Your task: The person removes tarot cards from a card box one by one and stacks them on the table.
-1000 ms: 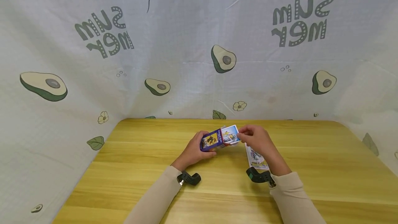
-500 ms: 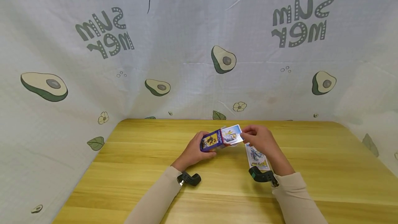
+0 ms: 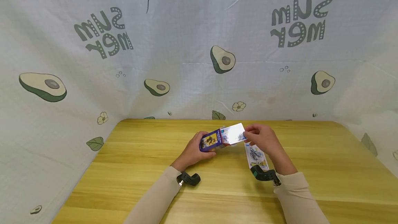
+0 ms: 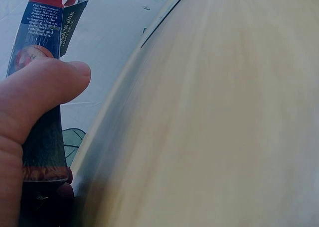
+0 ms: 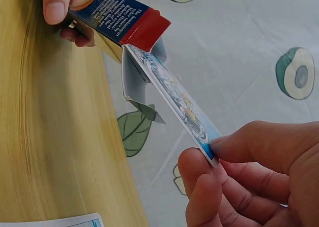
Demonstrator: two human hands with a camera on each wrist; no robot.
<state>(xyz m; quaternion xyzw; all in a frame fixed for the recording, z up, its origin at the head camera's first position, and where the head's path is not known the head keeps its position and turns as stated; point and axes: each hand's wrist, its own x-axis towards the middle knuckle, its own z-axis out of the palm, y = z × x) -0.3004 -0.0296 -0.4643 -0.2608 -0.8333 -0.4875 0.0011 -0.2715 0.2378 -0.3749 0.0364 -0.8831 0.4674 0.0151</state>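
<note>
My left hand (image 3: 193, 149) grips a dark blue card box (image 3: 210, 141) printed with a yellow picture, its thumb across one narrow side in the left wrist view. The box's end flaps (image 5: 134, 77) stand unfolded. Out of that end slants a picture card (image 5: 174, 95), possibly with others under it, its inner end still inside. My right hand (image 3: 263, 139) pinches the card's outer end between thumb and fingers. Glare whitens the card in the head view. Below the right hand another picture card (image 3: 256, 156) lies face up on the table, partly hidden by the right wrist's camera.
The wooden table (image 3: 140, 179) reaches back to a pale curtain (image 3: 186, 44) printed with avocados and mirrored lettering. Black wrist cameras (image 3: 190, 179) sit on both wrists, close above the tabletop.
My right hand has drawn the card farther out of the box, moving slightly right. The left hand and the box stay nearly in place.
</note>
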